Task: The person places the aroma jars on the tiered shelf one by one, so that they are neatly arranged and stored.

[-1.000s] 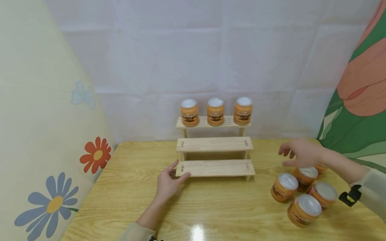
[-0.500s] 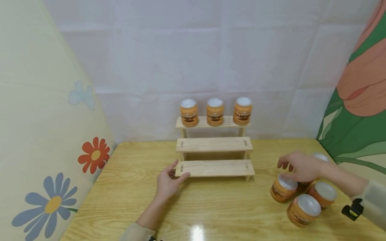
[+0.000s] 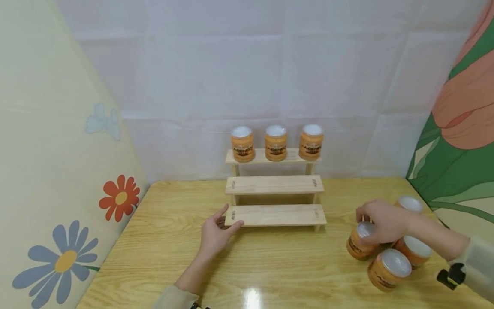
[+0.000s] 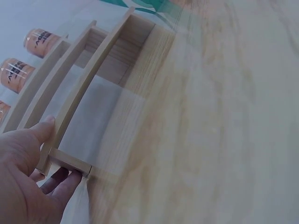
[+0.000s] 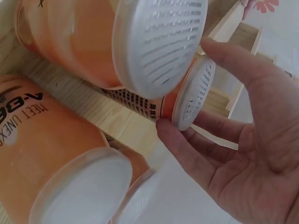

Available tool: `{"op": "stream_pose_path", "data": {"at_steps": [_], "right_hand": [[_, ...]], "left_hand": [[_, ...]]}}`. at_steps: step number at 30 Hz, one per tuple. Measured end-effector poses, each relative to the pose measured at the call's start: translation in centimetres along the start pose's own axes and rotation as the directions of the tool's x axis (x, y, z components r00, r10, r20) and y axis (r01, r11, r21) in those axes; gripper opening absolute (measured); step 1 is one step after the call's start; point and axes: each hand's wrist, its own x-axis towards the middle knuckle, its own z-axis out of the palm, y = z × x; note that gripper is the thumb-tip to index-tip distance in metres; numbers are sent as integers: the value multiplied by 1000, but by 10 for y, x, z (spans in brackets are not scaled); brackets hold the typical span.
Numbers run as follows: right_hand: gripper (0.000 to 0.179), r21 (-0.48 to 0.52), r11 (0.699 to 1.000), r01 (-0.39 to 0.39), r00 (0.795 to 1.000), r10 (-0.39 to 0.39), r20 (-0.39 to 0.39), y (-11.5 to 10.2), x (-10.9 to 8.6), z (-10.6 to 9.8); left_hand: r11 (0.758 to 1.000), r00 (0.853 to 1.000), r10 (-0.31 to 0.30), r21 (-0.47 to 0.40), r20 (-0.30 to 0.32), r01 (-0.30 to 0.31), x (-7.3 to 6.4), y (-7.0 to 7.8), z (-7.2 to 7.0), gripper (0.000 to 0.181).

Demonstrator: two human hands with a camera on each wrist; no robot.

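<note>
A three-step wooden display stand (image 3: pixel 275 215) is near the middle of the table. My left hand (image 3: pixel 214 236) grips the left end of its lowest board, thumb on top and fingers at the leg below, as the left wrist view shows. At the right, my right hand (image 3: pixel 390 221) reaches down over an orange jar (image 3: pixel 356 248) with a pale lid. In the right wrist view its thumb and fingers curl round the rim of that jar's lid (image 5: pixel 195 93). The jar stands upright on the table, and the hand partly hides it and the jars behind.
Three matching jars stand in a row on the top board, including the middle jar (image 3: pixel 275 146). More orange jars cluster at the right, among them a front jar (image 3: pixel 386 274) and a back jar (image 3: pixel 410 204). A white cloth (image 3: pixel 216 77) hangs behind the table (image 3: pixel 173 214).
My right hand has come down and forward from above the cluster onto the leftmost jar, and its fingers have closed round the lid. My left hand stays on the stand.
</note>
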Motion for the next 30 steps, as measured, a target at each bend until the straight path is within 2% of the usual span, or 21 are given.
{"op": "stream_pose_path", "data": {"at_steps": [4, 8, 15, 21, 30], "right_hand": [[29, 13, 999, -51, 999, 51, -8, -1, 2, 0], [28, 41, 995, -93, 996, 93, -11, 1, 5, -9], [20, 75, 995, -67, 996, 71, -52, 4, 13, -41], [20, 27, 995, -93, 990, 95, -104, 0, 31, -70], [24, -69, 994, -86, 985, 74, -157, -15, 66, -101]], "left_hand": [[1000, 1000, 2, 3, -2, -2, 0, 1, 0, 78], [1000, 1000, -2, 5, 0, 2, 0, 2, 0, 78], [1000, 1000, -8, 9, 0, 8, 0, 3, 0, 79], [1000, 1000, -9, 4, 5, 9, 0, 2, 0, 80], [1000, 1000, 5, 13, 6, -5, 2, 1, 2, 80]]}}
